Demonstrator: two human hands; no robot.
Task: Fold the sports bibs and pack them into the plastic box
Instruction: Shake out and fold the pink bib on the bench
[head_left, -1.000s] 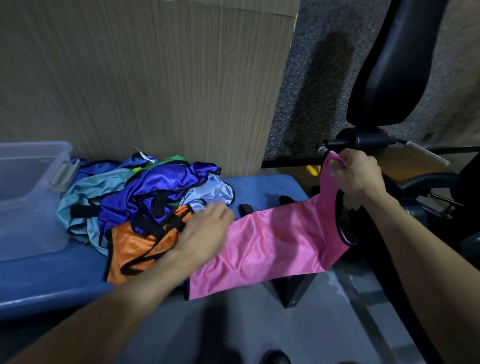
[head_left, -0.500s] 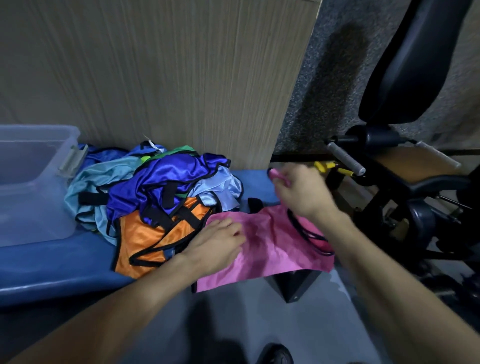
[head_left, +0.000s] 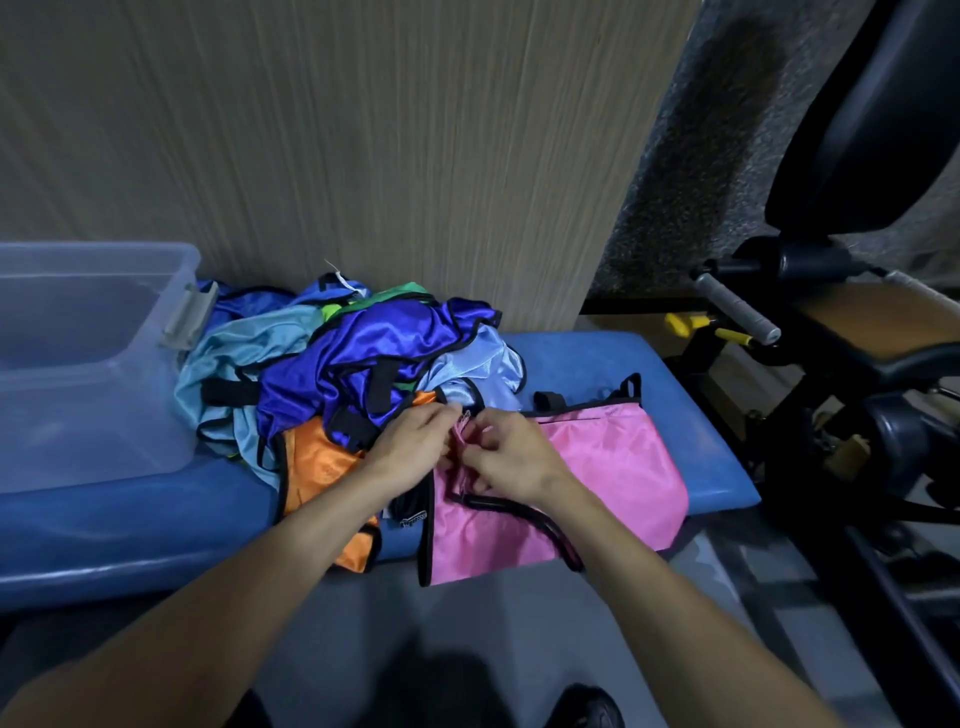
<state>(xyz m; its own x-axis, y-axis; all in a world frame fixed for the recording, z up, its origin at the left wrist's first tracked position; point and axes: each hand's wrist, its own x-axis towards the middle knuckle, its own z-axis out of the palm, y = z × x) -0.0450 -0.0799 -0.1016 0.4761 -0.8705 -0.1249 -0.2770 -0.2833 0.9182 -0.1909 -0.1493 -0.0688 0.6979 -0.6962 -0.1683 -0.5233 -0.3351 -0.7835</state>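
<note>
Right hand (head_left: 511, 462) had carried the pink bib (head_left: 597, 467) corner across to the left hand (head_left: 410, 441); both pinched it; no legible writing.

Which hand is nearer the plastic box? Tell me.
Left. The left hand pinches the pink bib beside the bib pile, right of the plastic box; the right hand sits farther right.

Two bare forearms, no sleeves in view, no watch or bands at the wrists. Left hand (head_left: 410, 441) and right hand (head_left: 511, 460) bare too, no gloves, no rings to be made out. Below, near the bottom edge, a dark shoe (head_left: 589, 706), rounded at the toe, dim in shadow; details of lacing or brand too dark to tell.
</note>
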